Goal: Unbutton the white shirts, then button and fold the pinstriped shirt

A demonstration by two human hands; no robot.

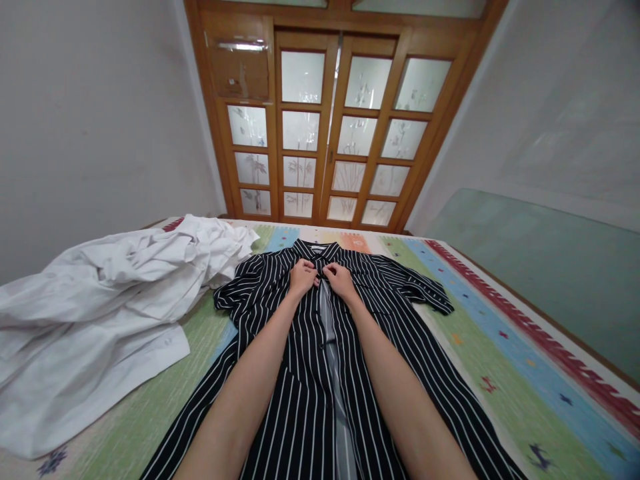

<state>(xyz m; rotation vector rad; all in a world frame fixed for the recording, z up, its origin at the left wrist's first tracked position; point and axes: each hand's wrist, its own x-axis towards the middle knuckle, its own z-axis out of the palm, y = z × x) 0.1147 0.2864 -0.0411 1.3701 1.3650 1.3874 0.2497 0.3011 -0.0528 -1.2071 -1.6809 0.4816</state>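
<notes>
A black shirt with white stripes [273, 333] lies face up in front of me, its collar at the far end and its sleeves spread to both sides. Below my hands its front edges are apart, showing the grey inside. Just under the collar, my left hand [303, 277] pinches one front edge. Close beside it, my right hand [339, 277] is closed on the other front edge, fingertips together. Whether a button is between the fingers is too small to make out.
Crumpled white clothing [125, 280] is heaped at the left. Beneath everything is a bed with a colourful patterned cover [480, 333]. A pale green board [540, 260] stands along the right side. Wooden doors with glass panes [327, 133] rise beyond the bed, between grey walls.
</notes>
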